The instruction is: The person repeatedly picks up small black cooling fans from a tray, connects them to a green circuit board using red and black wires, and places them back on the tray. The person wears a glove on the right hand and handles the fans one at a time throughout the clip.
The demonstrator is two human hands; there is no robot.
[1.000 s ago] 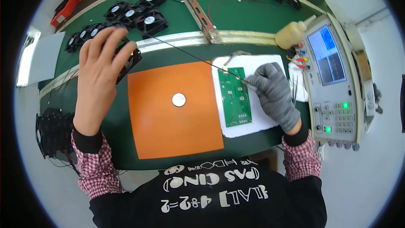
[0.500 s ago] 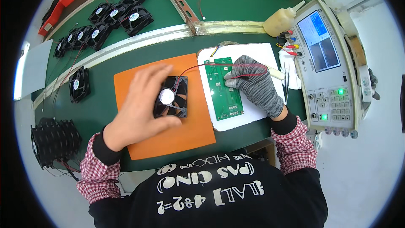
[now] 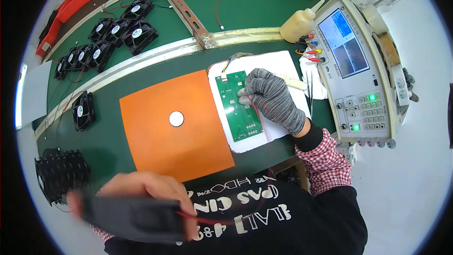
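Note:
My bare left hand [image 3: 146,186] is closed around a black cooling fan [image 3: 137,218], lifted near my body and smeared by motion. Red wires [image 3: 203,219] trail from the fan to the right. In a grey knitted glove, my right hand [image 3: 273,100] pinches the other end of these wires over the green circuit board [image 3: 237,108]; its fingertips hide the connector. The board lies on a white pad [image 3: 278,61], with a small plug and coloured wires at its top. A round white disc [image 3: 176,119] rests on the orange mat [image 3: 155,146] to the left.
A tester with a lit screen [image 3: 358,71] stands at the right, beside clip leads and tweezers [image 3: 309,92]. Behind the board is a yellowish squeeze bottle [image 3: 297,26]. Several fans [image 3: 115,30] sit beyond the pale rail; a fan stack [image 3: 61,174] stands at the left.
My left hand has gripped the fan and lifted it off the orange mat toward my body, uncovering the white disc. My right hand stays over the board with the wires.

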